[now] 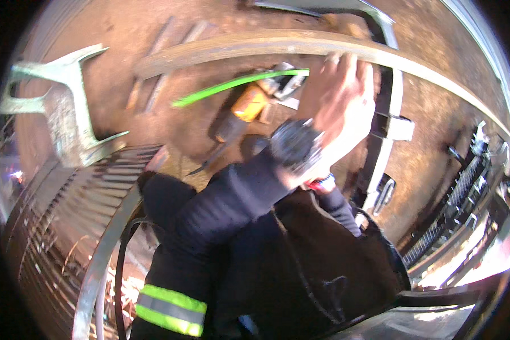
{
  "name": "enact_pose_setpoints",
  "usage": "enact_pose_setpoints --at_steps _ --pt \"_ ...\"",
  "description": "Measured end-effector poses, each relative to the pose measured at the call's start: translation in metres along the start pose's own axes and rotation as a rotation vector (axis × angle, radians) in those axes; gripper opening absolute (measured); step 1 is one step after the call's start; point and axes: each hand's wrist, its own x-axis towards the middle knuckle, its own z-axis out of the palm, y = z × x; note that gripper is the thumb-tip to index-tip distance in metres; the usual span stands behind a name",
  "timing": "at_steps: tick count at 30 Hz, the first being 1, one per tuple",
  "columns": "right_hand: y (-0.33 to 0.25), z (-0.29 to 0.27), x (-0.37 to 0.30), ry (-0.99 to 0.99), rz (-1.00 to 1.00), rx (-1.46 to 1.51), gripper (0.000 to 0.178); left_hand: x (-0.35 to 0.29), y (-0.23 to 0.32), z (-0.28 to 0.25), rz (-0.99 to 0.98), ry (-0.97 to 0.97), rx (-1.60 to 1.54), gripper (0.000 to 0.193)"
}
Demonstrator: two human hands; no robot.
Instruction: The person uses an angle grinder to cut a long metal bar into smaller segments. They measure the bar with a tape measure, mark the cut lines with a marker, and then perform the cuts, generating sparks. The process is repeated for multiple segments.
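My left hand, with a dark watch at its wrist, reaches across in front of me, back up. Its fingers are pressed together, their ends at the near edge of a long wooden beam. What lies under the palm is hidden. A bright green strip reaches leftward from beside this hand; whether the hand holds it does not show. Of my right arm, only the dark sleeve and a red wristband show; the left forearm and hand cover the right hand. A yellow-and-black angle grinder lies beyond the strip.
A worn pale-green plastic stool lies tipped at the left, beside a slatted metal rack. Right of my hands runs a metal frame. Dark toothed metal lengths lie farther right. Loose bars rest on the brown ground.
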Motion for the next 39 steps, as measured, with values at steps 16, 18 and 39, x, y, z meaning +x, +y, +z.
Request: enact_pose_setpoints --at_steps 16,18,39 --pt "-0.047 -0.087 0.003 -0.345 -0.063 0.008 0.012 -0.213 -0.330 -0.135 -0.726 -0.387 0.366 0.032" --pt "-0.049 -0.084 0.009 -0.357 -0.027 -0.032 0.018 -0.188 -0.285 -0.118 -0.775 -0.472 0.114 0.029" --pt "-0.032 -0.062 0.046 -0.222 -0.321 -0.619 0.041 -0.134 -0.118 -0.008 -0.291 -0.119 0.552 0.058"
